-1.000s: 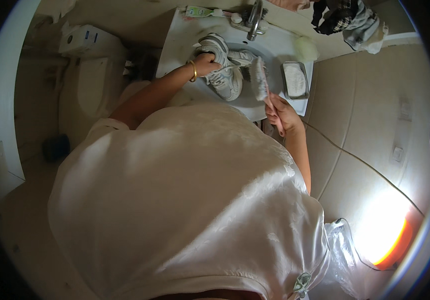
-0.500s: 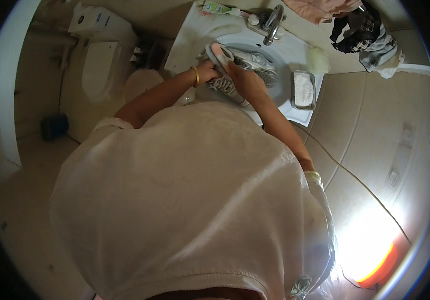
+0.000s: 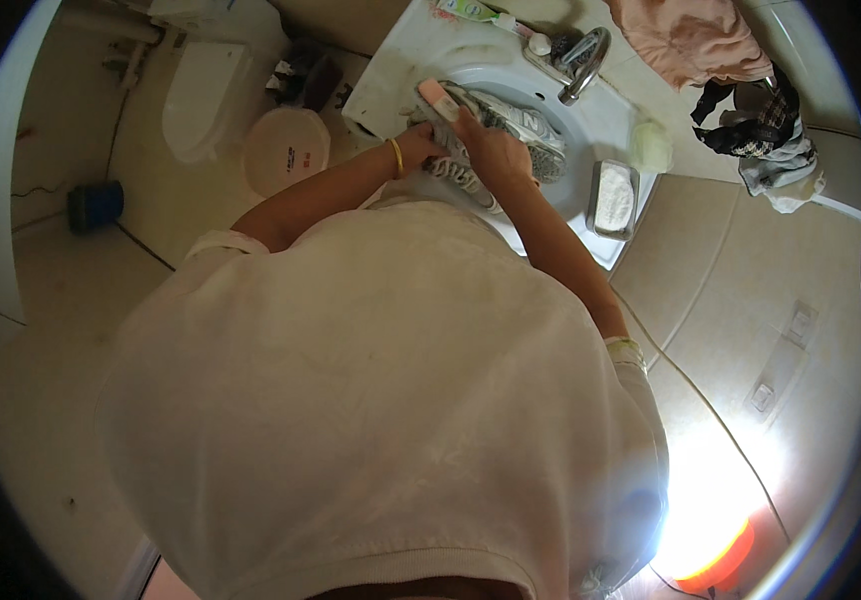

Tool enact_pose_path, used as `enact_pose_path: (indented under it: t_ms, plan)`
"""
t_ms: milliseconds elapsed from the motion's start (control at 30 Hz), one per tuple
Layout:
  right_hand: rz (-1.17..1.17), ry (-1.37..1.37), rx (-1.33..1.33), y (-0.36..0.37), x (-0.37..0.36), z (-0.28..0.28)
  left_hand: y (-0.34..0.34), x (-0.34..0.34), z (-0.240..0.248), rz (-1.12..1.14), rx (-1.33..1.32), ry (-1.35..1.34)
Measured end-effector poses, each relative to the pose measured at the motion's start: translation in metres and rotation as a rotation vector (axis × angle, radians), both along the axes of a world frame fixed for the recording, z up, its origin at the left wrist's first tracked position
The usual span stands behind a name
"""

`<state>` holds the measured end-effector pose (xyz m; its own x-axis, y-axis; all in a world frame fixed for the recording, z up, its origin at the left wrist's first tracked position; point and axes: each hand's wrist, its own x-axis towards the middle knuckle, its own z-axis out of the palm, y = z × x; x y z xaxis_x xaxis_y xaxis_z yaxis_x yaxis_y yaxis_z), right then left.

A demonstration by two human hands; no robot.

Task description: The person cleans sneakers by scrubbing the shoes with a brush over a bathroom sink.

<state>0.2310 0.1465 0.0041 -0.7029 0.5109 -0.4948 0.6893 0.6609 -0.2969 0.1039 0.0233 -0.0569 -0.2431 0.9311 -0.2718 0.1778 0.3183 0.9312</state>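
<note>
Two grey-and-white sneakers lie in the washbasin (image 3: 581, 130). My left hand (image 3: 414, 148), below a yellow bangle, is closed on the edge of the nearer sneaker (image 3: 461, 175), whose pale laces show between my hands. My right hand (image 3: 496, 155) grips a pink-and-white brush (image 3: 440, 100) against that sneaker. The brush's working face is hidden. The other sneaker (image 3: 521, 122) rests farther back in the basin, beyond my right hand, with nothing holding it.
Behind the basin stands a metal faucet (image 3: 588, 68), near a green-and-white tube (image 3: 471, 10). A soap dish (image 3: 613, 200) sits at the right rim. Clothes (image 3: 691, 40) hang at the right. Left are a toilet (image 3: 206, 105) and pink basin (image 3: 286, 150). A cable (image 3: 696, 395) runs toward a bright lamp (image 3: 716, 560).
The view has shifted, so more of the pink basin shows. The brush's pink end sits slightly lower along the sneaker. Both hands keep their holds.
</note>
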Motion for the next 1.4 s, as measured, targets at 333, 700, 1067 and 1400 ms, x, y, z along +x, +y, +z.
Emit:
enact_pose_path:
  t_ms: [333,700,1067,1400]
  plan:
    - [0.156,-0.046,0.162,0.012,0.024,0.015,0.009,0.002,-0.028,0.416,-0.111,-1.131]
    - [0.229,0.009,0.053,0.041,0.046,0.001,0.015,0.0,0.0,0.769,-0.151,-1.361]
    - [0.167,0.001,0.073,0.027,0.046,-0.001,0.026,0.004,0.02,1.045,-0.003,-1.457]
    - [0.098,-0.02,0.085,0.022,0.021,0.006,0.026,0.001,0.008,0.981,-0.087,-1.458]
